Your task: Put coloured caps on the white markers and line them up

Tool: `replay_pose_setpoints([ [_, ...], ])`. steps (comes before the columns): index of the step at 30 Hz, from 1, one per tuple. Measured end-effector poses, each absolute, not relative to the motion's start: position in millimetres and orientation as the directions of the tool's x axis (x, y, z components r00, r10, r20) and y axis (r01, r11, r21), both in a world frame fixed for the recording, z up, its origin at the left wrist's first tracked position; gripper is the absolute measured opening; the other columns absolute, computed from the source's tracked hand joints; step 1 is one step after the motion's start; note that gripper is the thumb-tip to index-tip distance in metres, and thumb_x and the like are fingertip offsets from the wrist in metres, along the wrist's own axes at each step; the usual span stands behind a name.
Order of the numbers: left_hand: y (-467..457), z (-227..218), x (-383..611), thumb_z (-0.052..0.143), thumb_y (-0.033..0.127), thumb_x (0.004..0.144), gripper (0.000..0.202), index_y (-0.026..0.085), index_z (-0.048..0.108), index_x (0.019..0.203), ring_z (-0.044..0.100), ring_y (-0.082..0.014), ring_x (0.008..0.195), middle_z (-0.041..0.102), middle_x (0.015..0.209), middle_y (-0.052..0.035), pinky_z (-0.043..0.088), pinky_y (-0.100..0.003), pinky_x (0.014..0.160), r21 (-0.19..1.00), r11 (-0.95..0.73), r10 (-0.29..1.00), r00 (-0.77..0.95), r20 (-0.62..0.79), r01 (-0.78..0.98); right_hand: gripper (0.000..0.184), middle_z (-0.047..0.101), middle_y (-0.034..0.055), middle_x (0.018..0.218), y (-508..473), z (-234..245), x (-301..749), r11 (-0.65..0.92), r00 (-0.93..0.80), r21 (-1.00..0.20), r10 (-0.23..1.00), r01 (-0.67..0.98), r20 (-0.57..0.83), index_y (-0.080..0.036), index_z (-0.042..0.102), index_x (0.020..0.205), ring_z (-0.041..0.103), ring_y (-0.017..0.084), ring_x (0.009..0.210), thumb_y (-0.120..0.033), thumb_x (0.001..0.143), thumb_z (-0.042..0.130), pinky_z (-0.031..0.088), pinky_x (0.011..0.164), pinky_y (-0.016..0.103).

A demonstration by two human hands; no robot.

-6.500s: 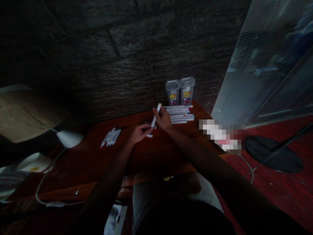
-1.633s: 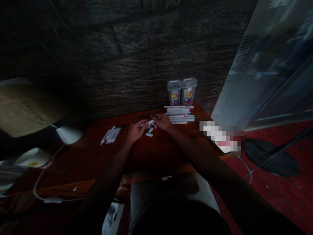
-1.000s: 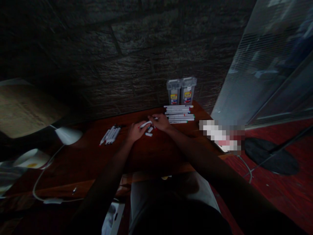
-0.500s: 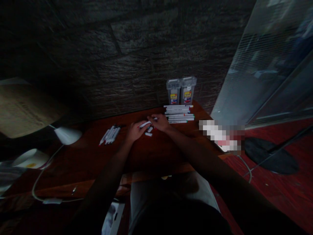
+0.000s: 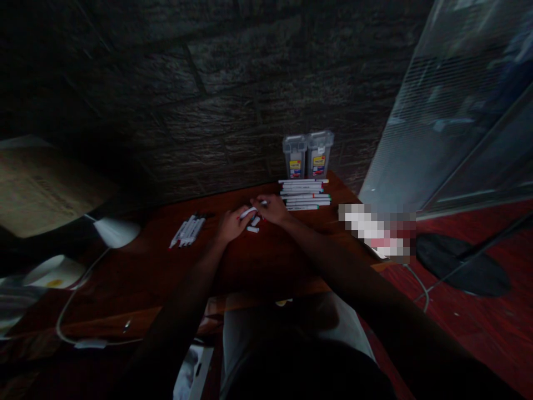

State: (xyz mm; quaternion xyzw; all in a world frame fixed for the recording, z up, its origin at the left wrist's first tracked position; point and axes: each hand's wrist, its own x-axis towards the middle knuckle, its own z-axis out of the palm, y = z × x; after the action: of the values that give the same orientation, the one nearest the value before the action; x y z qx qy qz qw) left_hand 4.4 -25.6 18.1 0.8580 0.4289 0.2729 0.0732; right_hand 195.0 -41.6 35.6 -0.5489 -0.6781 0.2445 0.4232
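A white marker (image 5: 249, 212) lies slantwise between my two hands above the table. My left hand (image 5: 231, 224) is closed around its lower left end. My right hand (image 5: 272, 209) has its fingers closed at the upper right end, where they partly hide the tip. Just below the marker, a few loose marker caps (image 5: 252, 229) rest on the wood. To the right of my right hand lies a row of white markers (image 5: 306, 194) with coloured ends. A bunch of white markers (image 5: 188, 230) lies to the left of my left hand.
Two clear plastic cases (image 5: 295, 158) stand upright against the dark brick wall. On the left are a white lamp (image 5: 116, 232) with a cable, a paper cup (image 5: 56, 271) and a brown paper bag (image 5: 45, 189). A blurred-out item sits at the table's right edge.
My left hand and the marker have shifted very slightly. Both hands keep their hold, and the other things stay where they were.
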Motion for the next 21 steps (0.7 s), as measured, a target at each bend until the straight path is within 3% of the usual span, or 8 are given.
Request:
replay_pose_setpoints([
  [10, -27.9, 21.3, 6.0, 0.050, 0.053, 0.099, 0.040, 0.021, 0.074, 0.095, 0.073, -0.0216, 0.086, 0.079, 0.096, -0.0051, 0.049, -0.028, 0.080, 0.487, -0.613, 0.790, 0.477, 0.385, 0.622, 0.033, 0.073, -0.0005, 0.070, -41.2, 34.0, 193.7, 0.294, -0.075, -0.780, 0.949, 0.553, 0.305, -0.017, 0.077, 0.086, 0.065, 0.012, 0.068, -0.038, 0.101, 0.057, 0.041, 0.065, 0.020],
  [17, -25.7, 20.4, 5.0, 0.053, 0.050, 0.098, 0.037, 0.021, 0.075, 0.092, 0.072, -0.0202, 0.082, 0.079, 0.091, -0.0046, 0.049, -0.027, 0.078, 0.496, -0.618, 0.786, 0.467, 0.406, 0.610, 0.020, 0.080, 0.0027, 0.099, -40.3, 33.2, 191.7, 0.319, -0.037, -0.769, 0.932, 0.554, 0.360, -0.018, 0.077, 0.099, 0.072, 0.014, 0.088, -0.032, 0.099, 0.062, 0.048, 0.082, 0.022],
  [21, -25.8, 21.0, 4.9, 0.055, 0.049, 0.098, 0.037, 0.020, 0.076, 0.091, 0.072, -0.0201, 0.081, 0.080, 0.091, -0.0049, 0.049, -0.027, 0.076, 0.484, -0.613, 0.789, 0.458, 0.410, 0.625, 0.021, 0.080, 0.0040, 0.102, -39.0, 31.0, 191.4, 0.326, -0.045, -0.772, 0.931, 0.546, 0.361, -0.017, 0.076, 0.100, 0.073, 0.015, 0.092, -0.032, 0.099, 0.062, 0.048, 0.085, 0.023],
])
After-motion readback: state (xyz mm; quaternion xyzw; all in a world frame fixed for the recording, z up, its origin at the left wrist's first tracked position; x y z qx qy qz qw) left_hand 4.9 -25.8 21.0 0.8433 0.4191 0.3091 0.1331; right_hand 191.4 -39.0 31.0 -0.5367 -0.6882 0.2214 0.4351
